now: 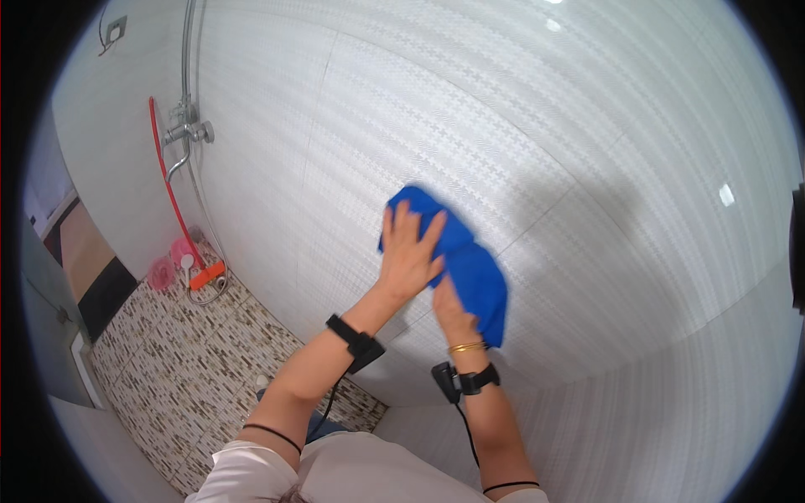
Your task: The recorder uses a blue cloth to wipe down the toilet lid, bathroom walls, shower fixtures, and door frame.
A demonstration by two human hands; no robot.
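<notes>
A blue cloth [484, 276] lies spread against the patterned tile wall [402, 126]. My left hand [405, 251] holds its upper left part flat to the wall, fingers spread. Lower down, my right hand [454, 308] is at the cloth's left edge; blur and the cloth conceal some of its fingers. The two hands are close together, with the left fingertips higher. Each wrist wears a black strap with a small device and a cable, and the right also has gold bangles [466, 348].
At left, a chrome shower mixer [185, 132] with a hose is fixed to the wall. A red-handled squeegee [207, 275] leans near it, beside pink plastic items [161, 273] and a white shower head [187, 261] on the mosaic-patterned floor [163, 364]. A doorway opens at far left.
</notes>
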